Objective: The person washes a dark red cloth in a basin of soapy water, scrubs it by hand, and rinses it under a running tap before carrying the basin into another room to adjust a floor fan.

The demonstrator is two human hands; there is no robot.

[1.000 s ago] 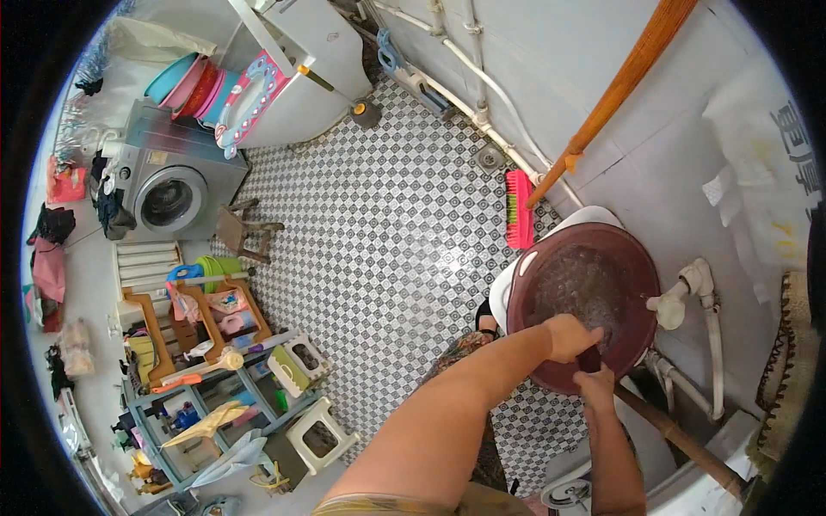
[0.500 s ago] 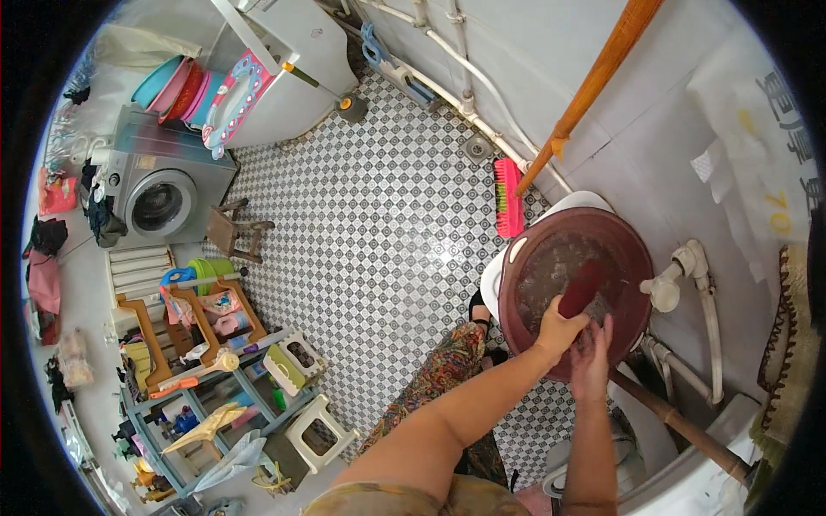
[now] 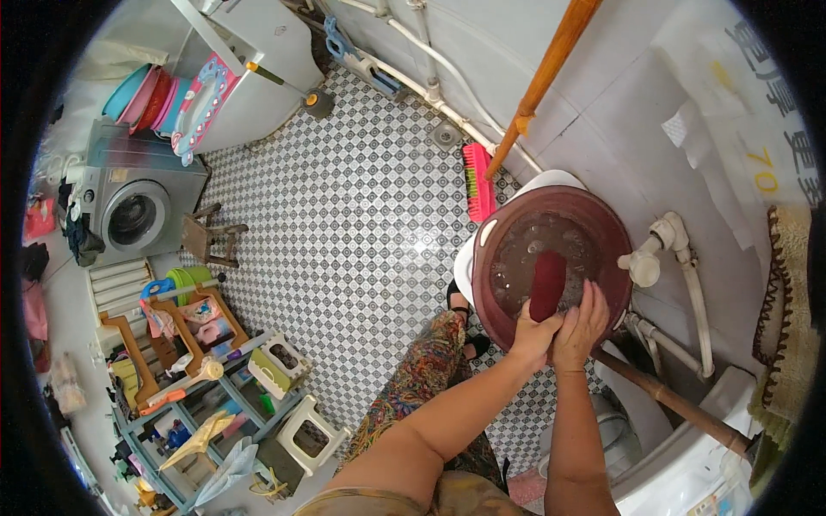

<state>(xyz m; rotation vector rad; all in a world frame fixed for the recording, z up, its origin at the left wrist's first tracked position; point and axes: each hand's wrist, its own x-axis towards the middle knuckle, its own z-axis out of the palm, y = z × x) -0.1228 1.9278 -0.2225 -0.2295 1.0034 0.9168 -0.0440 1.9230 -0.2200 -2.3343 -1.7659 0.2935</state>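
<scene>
Over a maroon tub of cloudy, bubbly water, my left hand grips the near end of a dark red oblong thing. Its far end is rounded and points away from me; I cannot make out its kind. Close against the left hand is my right hand, its fingers stretched out and touching or nearly touching the thing's near right side. White edges of a support stick out beneath the tub.
A pink broom head with a wooden handle leans by the wall. White pipes run right of the tub, and a bamboo pole slants at the near right. Across the tiled floor stand a washing machine and a wooden stool.
The dark red thing has turned from slanting right to nearly upright in the picture. My right hand has come up beside the left. The whole view has shifted slightly.
</scene>
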